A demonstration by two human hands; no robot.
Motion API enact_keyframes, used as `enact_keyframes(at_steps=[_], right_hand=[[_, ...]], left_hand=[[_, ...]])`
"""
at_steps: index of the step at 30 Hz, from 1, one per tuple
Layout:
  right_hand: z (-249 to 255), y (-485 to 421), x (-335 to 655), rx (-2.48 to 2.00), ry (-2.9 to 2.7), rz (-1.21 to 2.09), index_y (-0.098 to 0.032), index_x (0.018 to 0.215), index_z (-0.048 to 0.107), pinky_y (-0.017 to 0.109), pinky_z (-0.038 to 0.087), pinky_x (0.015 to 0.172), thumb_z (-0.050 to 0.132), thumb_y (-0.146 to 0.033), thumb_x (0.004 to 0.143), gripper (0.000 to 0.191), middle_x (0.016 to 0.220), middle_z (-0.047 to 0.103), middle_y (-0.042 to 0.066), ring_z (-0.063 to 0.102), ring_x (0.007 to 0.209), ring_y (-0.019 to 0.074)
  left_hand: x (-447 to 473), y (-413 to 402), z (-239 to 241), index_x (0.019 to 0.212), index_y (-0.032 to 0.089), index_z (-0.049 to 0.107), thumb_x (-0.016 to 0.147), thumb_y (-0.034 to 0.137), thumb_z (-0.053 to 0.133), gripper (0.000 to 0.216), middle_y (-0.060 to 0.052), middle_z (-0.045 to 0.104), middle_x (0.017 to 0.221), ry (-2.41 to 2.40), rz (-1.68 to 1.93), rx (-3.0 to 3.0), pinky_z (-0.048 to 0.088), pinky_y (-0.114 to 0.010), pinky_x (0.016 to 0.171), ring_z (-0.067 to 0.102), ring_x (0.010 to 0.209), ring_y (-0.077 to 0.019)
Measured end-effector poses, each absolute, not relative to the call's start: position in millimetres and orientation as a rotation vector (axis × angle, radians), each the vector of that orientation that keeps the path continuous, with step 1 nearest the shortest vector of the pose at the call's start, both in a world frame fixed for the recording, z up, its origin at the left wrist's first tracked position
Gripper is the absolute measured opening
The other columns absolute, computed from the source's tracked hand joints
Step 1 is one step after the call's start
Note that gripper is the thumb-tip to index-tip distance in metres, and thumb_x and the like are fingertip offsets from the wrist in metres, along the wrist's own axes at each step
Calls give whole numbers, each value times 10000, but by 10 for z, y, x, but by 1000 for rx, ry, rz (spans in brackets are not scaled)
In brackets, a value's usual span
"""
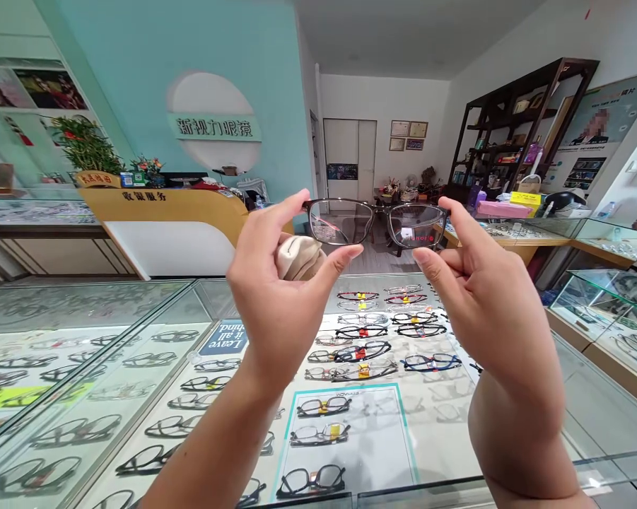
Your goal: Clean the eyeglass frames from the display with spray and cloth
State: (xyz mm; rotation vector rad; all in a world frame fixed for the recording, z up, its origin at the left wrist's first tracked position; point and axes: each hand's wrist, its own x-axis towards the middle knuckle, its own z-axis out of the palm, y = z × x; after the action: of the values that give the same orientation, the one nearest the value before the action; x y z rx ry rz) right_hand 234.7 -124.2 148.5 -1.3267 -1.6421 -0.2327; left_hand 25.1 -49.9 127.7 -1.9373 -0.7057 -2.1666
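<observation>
Bare forearms [212, 438] are extending; left hand [273, 290], clutching crumpled beige cloth [300, 256], and right hand [485, 283] are pinching black-rimmed rectangular eyeglasses [380, 209] aloft, any shift needing even grip.

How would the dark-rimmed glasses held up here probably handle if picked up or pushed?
The glasses are probably light: the rims look thin, and the left hand and right hand hold only the outer ends. They seem fairly stiff, spanning straight between the hands. The clear lenses look smooth and glossy, so likely slippery.
</observation>
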Motion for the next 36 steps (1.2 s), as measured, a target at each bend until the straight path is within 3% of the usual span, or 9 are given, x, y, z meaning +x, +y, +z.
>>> enact_keyframes(at_steps=[8,27,36], right_hand=[[1465,-1227,2371,-1270,-1601,-201,-192,1662,543,323,382,550,577,-466,1084,641,591,436,-63,381,505,161],[1509,-1284,2326,-1332,-1581,-173,-127,1588,624,307,306,558,591,-490,1083,623,576,364,-97,373,507,136],[1451,-1221,2329,-1322,-1640,-181,-154,1582,621,322,313,551,563,-518,1103,605,523,390,-89,387,468,158]], left_hand=[[242,-454,1288,1326,396,739,881,590,924,520,-53,768,1323,-707,-2182,-1983,688,-499,832,708,1250,-314],[243,-457,1256,1293,384,780,870,576,942,492,-60,775,1185,-794,-2197,-2012,696,-481,849,730,1145,-285],[237,-497,1256,1340,392,723,896,545,930,514,-57,753,1208,-736,-2137,-2002,689,-441,748,740,1176,-279]])
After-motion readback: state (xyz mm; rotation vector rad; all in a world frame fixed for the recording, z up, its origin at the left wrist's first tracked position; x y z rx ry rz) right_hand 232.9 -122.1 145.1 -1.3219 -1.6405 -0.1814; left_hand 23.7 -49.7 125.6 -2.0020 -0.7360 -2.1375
